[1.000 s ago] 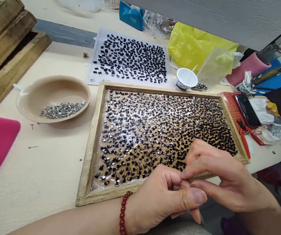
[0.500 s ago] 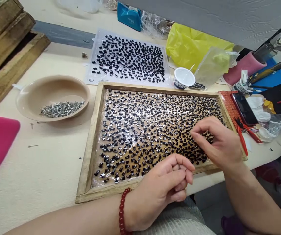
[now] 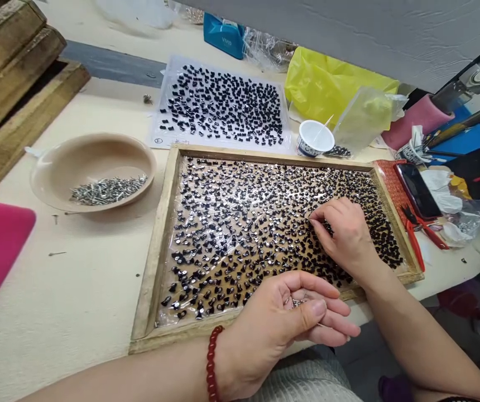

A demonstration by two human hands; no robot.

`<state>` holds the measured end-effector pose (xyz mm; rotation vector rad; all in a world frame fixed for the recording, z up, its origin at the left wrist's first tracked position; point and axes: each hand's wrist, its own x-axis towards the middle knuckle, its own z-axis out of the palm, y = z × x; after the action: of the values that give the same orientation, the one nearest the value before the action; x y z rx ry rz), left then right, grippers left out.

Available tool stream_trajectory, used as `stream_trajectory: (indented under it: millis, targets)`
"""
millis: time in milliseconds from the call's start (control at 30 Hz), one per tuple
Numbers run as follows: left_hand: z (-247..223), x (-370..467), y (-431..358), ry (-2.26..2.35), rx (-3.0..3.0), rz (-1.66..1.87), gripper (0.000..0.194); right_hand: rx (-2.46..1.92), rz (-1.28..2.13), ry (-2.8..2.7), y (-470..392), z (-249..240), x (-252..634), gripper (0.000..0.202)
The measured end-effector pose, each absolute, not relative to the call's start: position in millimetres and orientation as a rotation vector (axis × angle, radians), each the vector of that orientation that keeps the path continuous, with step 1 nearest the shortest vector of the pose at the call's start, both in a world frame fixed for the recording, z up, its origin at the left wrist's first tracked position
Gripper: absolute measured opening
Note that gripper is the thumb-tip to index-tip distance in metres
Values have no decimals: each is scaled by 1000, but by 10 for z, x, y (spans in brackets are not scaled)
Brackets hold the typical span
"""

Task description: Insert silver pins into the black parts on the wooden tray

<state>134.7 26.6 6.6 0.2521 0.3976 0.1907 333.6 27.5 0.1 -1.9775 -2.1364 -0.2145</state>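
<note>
Now the left hand (image 3: 276,324) lies half open, its fingers slightly spread, with metal pins (image 3: 296,302) in the palm. On the right hand (image 3: 344,233), thumb and forefinger are pressed together over the wooden-framed tray (image 3: 150,268); what they pinch, I cannot tell. Black pieces (image 3: 265,245) already cover it, many with a silvery spot, so the work looks well advanced, but loose pins (image 3: 108,191) remain in the beige bowl (image 3: 70,153).

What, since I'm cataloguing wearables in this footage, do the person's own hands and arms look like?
Both the left hand and the right hand are gloveless, with five-fingered human form. The left wrist wears a dark-red beaded bracelet. No sleeve covers the visible forearms, though a dark patterned edge by the right arm is cropped too closely to identify.
</note>
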Motion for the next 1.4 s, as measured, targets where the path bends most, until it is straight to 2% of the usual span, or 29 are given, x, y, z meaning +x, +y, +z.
stream_trajectory:
  millis: [133, 500, 700, 767, 900, 967, 1400]
  targets:
    - [41, 1352, 250, 365, 203, 172, 8, -1996, -233, -2157, 285, -6, 3334, 9]
    - [89, 1318, 270, 383, 361, 195, 27, -1984, -220, -2141, 277, -17, 3350, 10]
    - [107, 1306, 297, 415, 369, 262, 27, -1903, -155, -2038, 231, 84, 3333, 6]
    - [99, 1313, 303, 444, 369, 280, 25, -1793, -35, -1968, 163, 178, 3270, 2]
    - [92, 1342, 327, 498, 380, 299, 22, -1449, 496, -1831, -70, 341, 3086, 3]
    - [95, 1350, 340, 494, 358, 296, 22, -1339, 610, -1777, -185, 372, 3008, 11]
    - [107, 1338, 322, 437, 319, 326, 25, -1377, 431, -1918, -305, 402, 2942, 23]
